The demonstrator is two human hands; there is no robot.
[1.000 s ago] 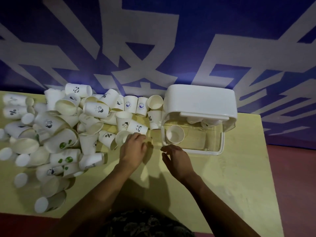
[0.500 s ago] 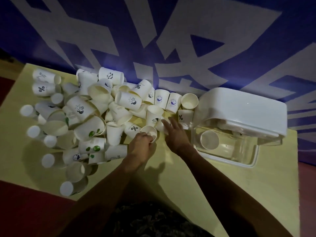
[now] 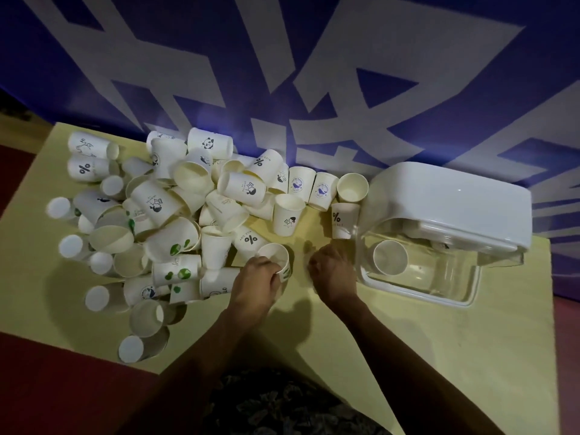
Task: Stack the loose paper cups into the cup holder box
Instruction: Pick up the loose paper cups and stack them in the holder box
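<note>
1. Blue wall (image 3: pixel 314 42) with big white shapes, behind everything.
2. Yellow table (image 3: pixel 408 356) against the wall, carries all items.
3. Pile of loose paper cups (image 3: pixel 163 221) covers the table's left half; most lie on their sides, a few stand upright, prints include % marks, a panda, green leaves.
4. Cup holder box (image 3: pixel 433 246) on the table's right side, touching the wall; white lid (image 3: pixel 452 202) raised over a clear tray; one cup (image 3: pixel 390 257) stands inside at the tray's left end, more white shapes sit under the lid, unclear.
5. Upright % cup (image 3: pixel 343 219) stands just beside the box's left edge.
6. Left hand (image 3: pixel 255 282) at the pile's near right edge, grip closed round a cup (image 3: pixel 276 257) with its mouth facing up, fingers on its side wall.
7. Right hand (image 3: pixel 334 274) on the table between the held cup and the box, fingers curled under; whether it holds anything, cannot tell.
</note>
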